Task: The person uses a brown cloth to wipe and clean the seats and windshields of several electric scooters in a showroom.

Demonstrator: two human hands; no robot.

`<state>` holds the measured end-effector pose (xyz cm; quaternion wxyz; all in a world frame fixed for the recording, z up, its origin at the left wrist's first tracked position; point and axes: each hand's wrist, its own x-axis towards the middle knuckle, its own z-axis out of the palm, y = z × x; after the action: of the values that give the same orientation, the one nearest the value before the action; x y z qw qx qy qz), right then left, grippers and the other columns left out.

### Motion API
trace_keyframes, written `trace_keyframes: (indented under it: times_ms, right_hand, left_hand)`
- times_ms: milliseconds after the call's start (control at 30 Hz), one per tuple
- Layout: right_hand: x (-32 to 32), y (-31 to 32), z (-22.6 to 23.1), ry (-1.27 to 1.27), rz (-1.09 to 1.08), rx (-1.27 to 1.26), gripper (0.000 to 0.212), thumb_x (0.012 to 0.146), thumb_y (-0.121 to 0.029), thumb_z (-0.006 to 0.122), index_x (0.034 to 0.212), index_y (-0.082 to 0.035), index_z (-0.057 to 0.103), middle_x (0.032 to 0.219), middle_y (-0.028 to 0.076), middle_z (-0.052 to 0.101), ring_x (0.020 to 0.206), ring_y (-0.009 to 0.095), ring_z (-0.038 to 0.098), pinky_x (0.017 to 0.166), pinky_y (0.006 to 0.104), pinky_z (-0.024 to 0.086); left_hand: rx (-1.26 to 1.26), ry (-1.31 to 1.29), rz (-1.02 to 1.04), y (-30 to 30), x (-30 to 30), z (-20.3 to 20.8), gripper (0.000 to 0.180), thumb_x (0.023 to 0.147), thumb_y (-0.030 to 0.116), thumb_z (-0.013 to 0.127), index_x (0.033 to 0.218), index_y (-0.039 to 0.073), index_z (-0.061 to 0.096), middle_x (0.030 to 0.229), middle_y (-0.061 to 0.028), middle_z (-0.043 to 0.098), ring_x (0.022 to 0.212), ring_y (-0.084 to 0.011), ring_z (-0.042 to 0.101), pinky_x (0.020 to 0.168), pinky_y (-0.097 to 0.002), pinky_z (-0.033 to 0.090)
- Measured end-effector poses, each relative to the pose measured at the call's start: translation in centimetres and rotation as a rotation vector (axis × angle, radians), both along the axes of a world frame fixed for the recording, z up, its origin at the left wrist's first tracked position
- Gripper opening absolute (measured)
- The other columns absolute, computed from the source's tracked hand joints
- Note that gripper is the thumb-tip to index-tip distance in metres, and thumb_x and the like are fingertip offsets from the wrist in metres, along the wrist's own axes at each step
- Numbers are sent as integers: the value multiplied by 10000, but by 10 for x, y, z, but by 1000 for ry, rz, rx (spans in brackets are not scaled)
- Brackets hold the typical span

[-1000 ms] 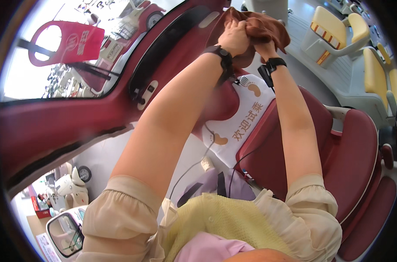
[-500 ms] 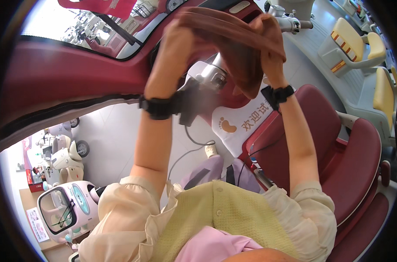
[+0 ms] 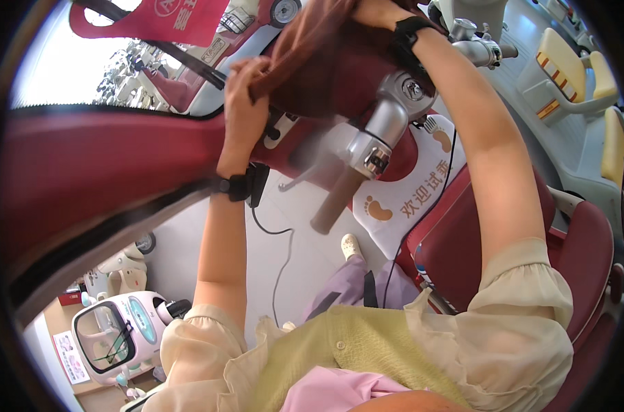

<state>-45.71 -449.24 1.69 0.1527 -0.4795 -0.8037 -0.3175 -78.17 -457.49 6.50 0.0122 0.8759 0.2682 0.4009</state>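
A reddish-brown cloth (image 3: 299,47) is stretched between my two hands in front of the red vehicle's dashboard. My left hand (image 3: 247,96) grips its lower left edge, close to the red front pillar. My right hand (image 3: 379,14) holds its far end at the top of the view, where the fingertips are partly hidden. Below the cloth the silver handlebar (image 3: 386,118) shows, with a brown grip (image 3: 336,200) and a brake lever (image 3: 304,180). Both wrists wear black straps with small devices.
To the right is a dark red seat (image 3: 456,233), with a white printed mat (image 3: 401,199) beside it. A red hanging bag (image 3: 154,24) is at upper left. Cables run down past my legs. Other vehicles stand around, including a pink-white one (image 3: 123,336) and one with yellow seats (image 3: 562,62).
Both hands have moved up and apart with the cloth, the right one farther forward. The cloth has spread out, and the handlebar and its grip now show below it.
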Motion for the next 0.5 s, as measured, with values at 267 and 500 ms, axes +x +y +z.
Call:
trace_keyframes:
  times_ms: [267,500]
  right_hand:
    - [-8,10,-47,-114,-307,-800,268,859,-116,441,1040,-90,637,1052,40,633,956,111,581,826,268,458]
    - [-17,6,-39,275,-65,-1034,310,861,-127,427,1084,-58,631,1115,69,632,1030,117,582,858,254,453]
  left_hand:
    - [-389,457,-28,45,0,-106,513,775,59,573,1278,90,479,1222,-240,475,1113,-406,456,957,-425,386]
    - [-425,527,-32,47,23,-124,585,840,122,544,1382,82,328,1340,-207,396,1149,-397,416,982,-420,355]
